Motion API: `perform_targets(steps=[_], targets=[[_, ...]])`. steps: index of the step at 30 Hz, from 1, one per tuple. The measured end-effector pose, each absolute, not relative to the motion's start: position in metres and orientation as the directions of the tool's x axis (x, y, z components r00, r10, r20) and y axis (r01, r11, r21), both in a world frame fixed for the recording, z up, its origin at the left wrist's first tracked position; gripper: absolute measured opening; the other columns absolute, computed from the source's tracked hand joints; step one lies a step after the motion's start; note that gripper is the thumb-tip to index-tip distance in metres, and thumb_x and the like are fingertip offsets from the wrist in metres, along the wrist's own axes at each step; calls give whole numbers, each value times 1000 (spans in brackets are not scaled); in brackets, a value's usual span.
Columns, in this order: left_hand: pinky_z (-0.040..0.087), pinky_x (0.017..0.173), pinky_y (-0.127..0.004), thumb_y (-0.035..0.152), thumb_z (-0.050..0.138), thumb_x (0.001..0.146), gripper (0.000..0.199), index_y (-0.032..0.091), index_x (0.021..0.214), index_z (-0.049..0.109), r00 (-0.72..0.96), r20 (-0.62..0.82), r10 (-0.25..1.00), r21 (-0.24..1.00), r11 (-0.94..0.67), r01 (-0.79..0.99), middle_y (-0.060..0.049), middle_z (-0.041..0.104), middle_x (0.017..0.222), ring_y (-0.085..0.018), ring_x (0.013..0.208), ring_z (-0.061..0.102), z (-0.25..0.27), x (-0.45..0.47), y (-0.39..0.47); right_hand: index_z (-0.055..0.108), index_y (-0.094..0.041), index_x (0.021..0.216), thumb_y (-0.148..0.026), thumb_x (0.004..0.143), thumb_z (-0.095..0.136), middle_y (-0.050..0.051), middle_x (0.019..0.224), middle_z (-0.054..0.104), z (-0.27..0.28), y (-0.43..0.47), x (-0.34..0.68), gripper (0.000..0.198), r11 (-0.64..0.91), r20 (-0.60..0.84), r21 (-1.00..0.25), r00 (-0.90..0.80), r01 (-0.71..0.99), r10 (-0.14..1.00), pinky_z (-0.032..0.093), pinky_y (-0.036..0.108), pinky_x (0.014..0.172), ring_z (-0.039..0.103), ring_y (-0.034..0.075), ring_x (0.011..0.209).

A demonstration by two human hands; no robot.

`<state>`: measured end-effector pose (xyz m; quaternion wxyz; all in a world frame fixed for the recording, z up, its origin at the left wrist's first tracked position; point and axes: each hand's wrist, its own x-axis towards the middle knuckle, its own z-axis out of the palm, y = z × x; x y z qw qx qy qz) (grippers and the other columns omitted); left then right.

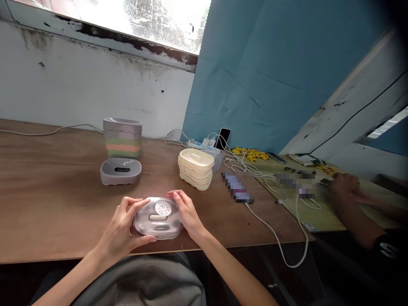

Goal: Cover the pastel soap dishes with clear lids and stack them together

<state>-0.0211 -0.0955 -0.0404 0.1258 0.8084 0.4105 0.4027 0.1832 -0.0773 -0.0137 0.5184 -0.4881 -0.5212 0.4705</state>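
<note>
Near the table's front edge sits an oval soap box (158, 228), pale purple, with a clear glossy lid. On top of it is a round printed sticker (163, 208), and an elongated slot shows beside that. My left hand (123, 223) grips its left side, thumb along the front rim and fingers over the back. At the right end my right hand (188, 215) is closed around the edge, fingertips at the far rim. Beyond them stand a greyish-purple dish (120, 177) with a slotted bottom and a stack of cream oval trays (195, 170).
Behind the purple dish rises a stack of purple, green and orange dishes (123, 138). A phone (237, 188) on a white cable (270, 229) lies right of the cream trays. Another phone (223, 138) leans near a power strip (200, 146). A co-worker's hands (346, 185) are at the far right.
</note>
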Motion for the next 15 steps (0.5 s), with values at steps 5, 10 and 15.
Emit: perform_targets(steps=[5, 10, 15], targets=[[51, 84, -47, 48, 73, 73, 60, 30, 123, 47, 275, 504, 819, 559, -552, 618, -9, 41, 122, -32, 109, 52, -42, -22, -102, 60, -22, 101, -49, 85, 56, 5, 105, 63, -10, -89, 198, 32, 192, 191, -975, -17, 116, 981, 45, 34, 93, 59, 21, 104], [52, 84, -39, 45, 75, 71, 62, 27, 121, 43, 271, 414, 869, 694, -494, 524, -10, 40, 124, -29, 110, 53, -35, -21, -105, 42, -24, 132, -39, 68, 80, 10, 138, 46, -9, -106, 220, 76, 252, 193, -957, -326, 147, 925, 38, 38, 107, 47, 24, 127], [49, 89, -40, 43, 74, 72, 59, 27, 119, 40, 270, 391, 880, 707, -475, 524, -10, 42, 129, -29, 115, 52, -31, -22, -106, 30, -24, 142, -33, 64, 84, 12, 143, 43, -13, -108, 228, 95, 274, 190, -953, -457, 125, 869, 33, 41, 112, 42, 24, 132]])
